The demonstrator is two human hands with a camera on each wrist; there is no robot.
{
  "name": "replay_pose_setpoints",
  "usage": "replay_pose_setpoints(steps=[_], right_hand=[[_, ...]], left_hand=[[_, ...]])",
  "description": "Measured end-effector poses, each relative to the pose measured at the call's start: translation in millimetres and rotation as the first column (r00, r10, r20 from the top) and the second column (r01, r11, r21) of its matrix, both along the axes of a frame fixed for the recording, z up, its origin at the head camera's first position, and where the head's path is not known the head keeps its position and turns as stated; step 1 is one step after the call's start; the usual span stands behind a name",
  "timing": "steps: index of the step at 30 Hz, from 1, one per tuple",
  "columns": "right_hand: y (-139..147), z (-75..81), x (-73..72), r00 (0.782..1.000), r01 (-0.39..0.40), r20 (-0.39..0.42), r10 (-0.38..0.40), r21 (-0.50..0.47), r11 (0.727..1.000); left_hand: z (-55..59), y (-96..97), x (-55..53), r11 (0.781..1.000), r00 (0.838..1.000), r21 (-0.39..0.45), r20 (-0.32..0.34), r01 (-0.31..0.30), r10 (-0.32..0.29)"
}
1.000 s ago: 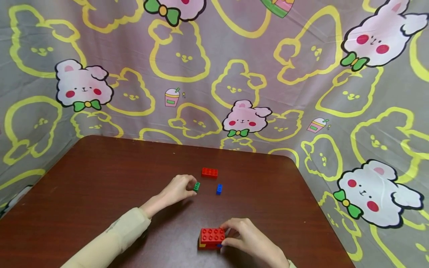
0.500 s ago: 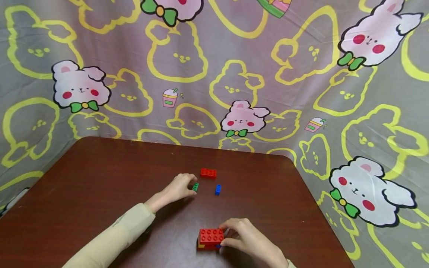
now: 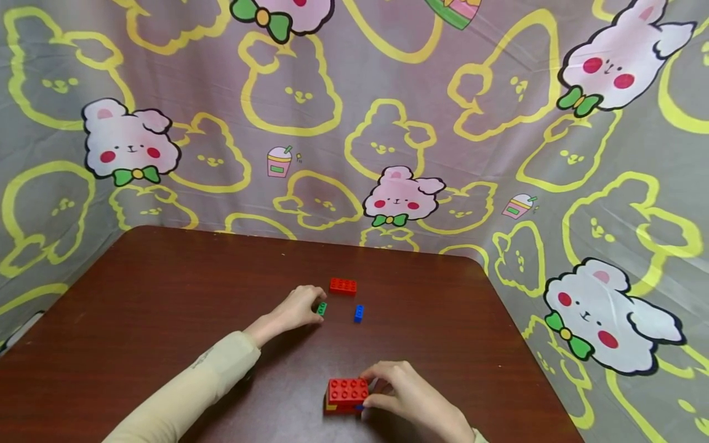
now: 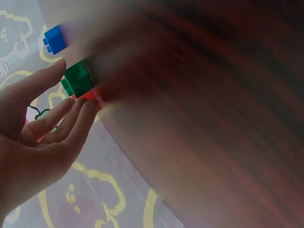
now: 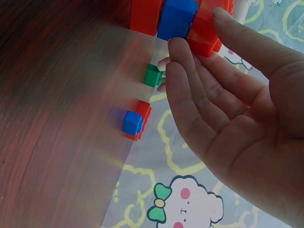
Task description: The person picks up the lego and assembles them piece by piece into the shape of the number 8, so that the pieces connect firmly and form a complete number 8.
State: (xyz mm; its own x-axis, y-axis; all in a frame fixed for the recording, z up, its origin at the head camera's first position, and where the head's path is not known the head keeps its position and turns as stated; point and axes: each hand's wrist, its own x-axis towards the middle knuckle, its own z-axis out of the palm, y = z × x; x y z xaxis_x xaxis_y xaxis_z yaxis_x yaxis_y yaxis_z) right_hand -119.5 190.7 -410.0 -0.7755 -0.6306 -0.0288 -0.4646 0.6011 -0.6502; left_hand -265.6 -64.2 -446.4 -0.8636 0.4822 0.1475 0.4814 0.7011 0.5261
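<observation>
A big cloth [image 3: 332,46] with bunny faces is hung behind everything. In front of it, the brown tabletop [image 3: 183,289] is used as the building place. Over the tabletop, a left hand [image 3: 293,307] is stretched out to the far bricks, and a right hand [image 3: 407,392] is placed close to the front.

Next in size comes the brick stack [image 3: 348,392], down near the front. Its right end is gripped by the fingers and thumb of the right hand. Three layers can be seen from the right wrist — red, then blue, then red again — and a bit of yellow is shown low on the left. So a good part of the building looks done: these bricks are already joined, and the top bumps are left bare.

Three bricks are not joined yet. The long red brick [image 3: 343,286] is set farthest away, and it is touched by no hand. The little blue brick [image 3: 359,313] is set a bit nearer, also left alone. Last, the little green brick [image 3: 322,309] is found to the left of the blue one, on the tabletop or very near it. It is held between the bent fingers and thumb of the left hand; how tightly it is squeezed cannot be told.
</observation>
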Motion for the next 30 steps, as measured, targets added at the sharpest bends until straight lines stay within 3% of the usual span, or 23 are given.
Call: replay_pose_setpoints(steps=[9,30], right_hand=[[-0.8,-0.2,0.0,0.998,0.028,0.061,-0.028,0.001,1.0],[1.1,-1.2,0.6,0.998,0.024,0.056,-0.023,-0.006,1.0]], left_hand=[[-1.8,1.6,-1.2,1.0,1.0,-0.011,0.002,0.012,-0.012],[-4.0,5.7,-2.0,0.999,1.0,-0.031,-0.023,0.014,-0.014]])
